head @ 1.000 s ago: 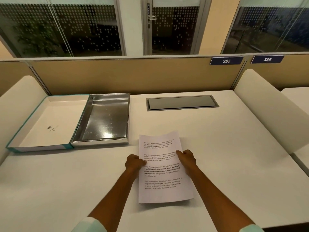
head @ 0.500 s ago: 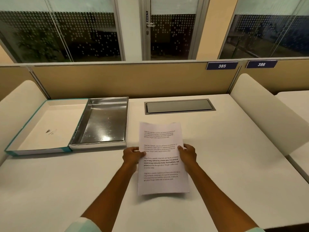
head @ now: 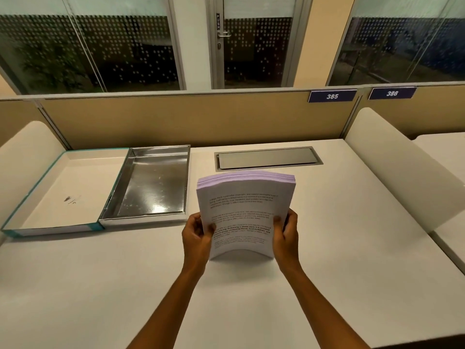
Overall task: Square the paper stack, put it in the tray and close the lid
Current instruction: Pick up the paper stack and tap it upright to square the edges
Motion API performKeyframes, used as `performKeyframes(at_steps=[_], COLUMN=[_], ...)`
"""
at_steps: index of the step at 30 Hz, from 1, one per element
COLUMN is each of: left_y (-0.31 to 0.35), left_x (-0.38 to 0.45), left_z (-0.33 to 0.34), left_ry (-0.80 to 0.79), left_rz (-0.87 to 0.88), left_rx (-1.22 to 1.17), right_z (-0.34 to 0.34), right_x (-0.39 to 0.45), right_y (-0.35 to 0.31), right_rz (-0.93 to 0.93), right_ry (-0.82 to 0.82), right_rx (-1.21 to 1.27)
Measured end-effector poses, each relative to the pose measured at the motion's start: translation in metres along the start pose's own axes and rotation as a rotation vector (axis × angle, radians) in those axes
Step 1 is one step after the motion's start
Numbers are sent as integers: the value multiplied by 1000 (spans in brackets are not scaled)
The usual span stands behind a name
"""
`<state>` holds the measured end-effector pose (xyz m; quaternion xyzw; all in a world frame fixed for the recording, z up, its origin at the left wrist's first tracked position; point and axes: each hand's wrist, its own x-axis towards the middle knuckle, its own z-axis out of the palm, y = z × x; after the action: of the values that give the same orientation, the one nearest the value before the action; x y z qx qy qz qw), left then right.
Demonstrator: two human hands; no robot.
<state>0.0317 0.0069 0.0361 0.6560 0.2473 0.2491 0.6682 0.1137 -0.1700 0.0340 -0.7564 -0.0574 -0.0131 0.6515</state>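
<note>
A thick stack of printed white paper (head: 242, 197) stands nearly upright on its bottom edge on the desk, bowed slightly, printed side toward me. My left hand (head: 197, 234) grips its left edge and my right hand (head: 286, 233) grips its right edge. To the left lies the open box: a shiny silver tray (head: 153, 182) and, joined to its left side, the teal-edged white lid (head: 63, 192) lying open and flat. Both halves hold nothing.
A metal cable hatch (head: 266, 158) is set into the white desk (head: 327, 260) behind the paper. Tan partitions (head: 176, 119) close off the back, and rounded cream dividers (head: 392, 167) rise on both sides. Number plates 385 and 386 hang at the back right.
The paper stack was lying flat under both hands; it has been lifted and tipped upright onto its bottom edge, with its thick top edge now showing.
</note>
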Motion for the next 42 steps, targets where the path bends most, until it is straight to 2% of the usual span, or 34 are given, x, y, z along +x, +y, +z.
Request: performKeyframes(at_steps=[7, 10, 16, 21, 26, 31, 34, 38, 42], left_y=[50, 71, 81, 86, 83, 56, 33, 2, -17], left_x=[4, 12, 18, 18, 14, 5, 2, 1, 4], left_z=[12, 22, 32, 32, 28, 3, -15, -28, -35], left_ry=[-45, 39, 188, 203, 137, -111, -208, -268, -251], left_rz=[128, 61, -84, -84, -48, 97, 125, 116, 106], left_rx=[-124, -134, -98, -69, -66, -157, -36, 194, 246], right_z=[0, 7, 14, 15, 13, -4, -17, -33, -42], right_x=[9, 16, 30, 32, 29, 21, 18, 16, 18], right_y=[-31, -52, -74, -76, -78, -61, -35, 7, 29], right_rz=[-101, -110, 42, 94, 79, -13, -33, -3, 32], right_ry=[71, 144, 232, 225, 216, 93, -91, -258, -325], right_rx=[128, 170, 192, 171, 156, 106, 98, 9, -119])
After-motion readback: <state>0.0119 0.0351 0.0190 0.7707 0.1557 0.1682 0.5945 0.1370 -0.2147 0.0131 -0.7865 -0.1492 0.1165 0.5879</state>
